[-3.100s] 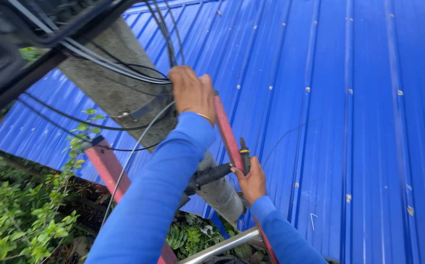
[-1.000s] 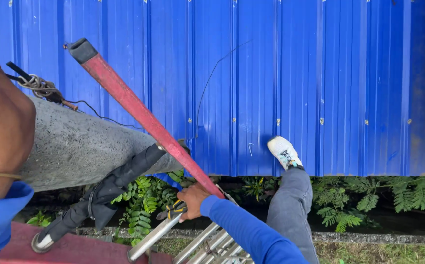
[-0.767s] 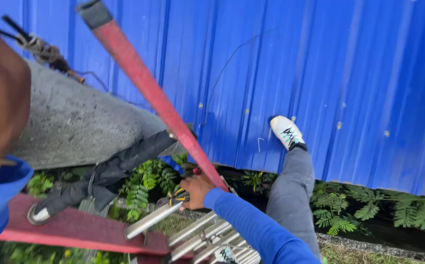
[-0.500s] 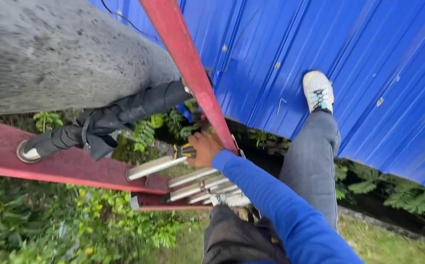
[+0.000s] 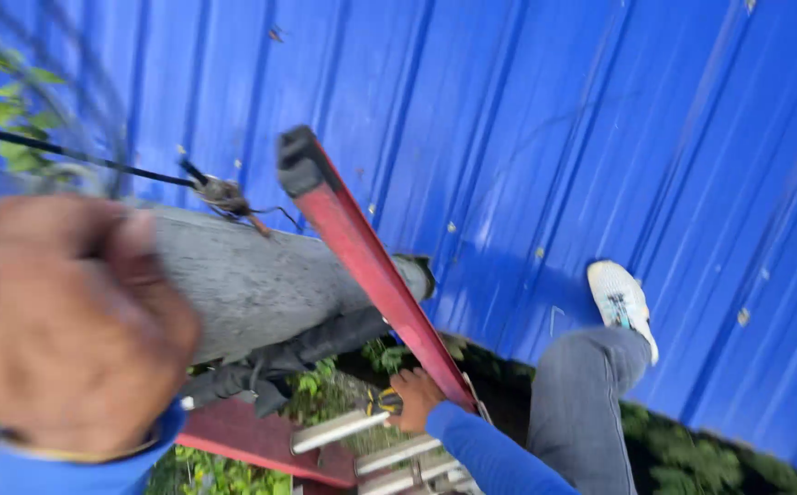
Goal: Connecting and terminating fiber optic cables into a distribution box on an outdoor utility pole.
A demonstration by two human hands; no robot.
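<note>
Outdoor utility worksite, concrete pole (image 5: 261, 284), red ladder (image 5: 371, 266), blue corrugated metal wall (image 5: 600, 137), greenery

Bright daylight, motion blur throughout, near left hand (image 5: 68, 330) heavily defocused, perhaps soft shadow on blue wall (image 5: 600, 137)

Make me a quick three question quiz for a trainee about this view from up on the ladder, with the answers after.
1. True or false: the right hand is down on the red ladder rail.
2. What stands behind the ladder: A a brick wall, B a blue corrugated metal wall, C a glass window?
3. Which hand is blurred and close to the camera, up by the grey concrete pole?

Key: 1 true. 2 B. 3 the left hand.
</note>
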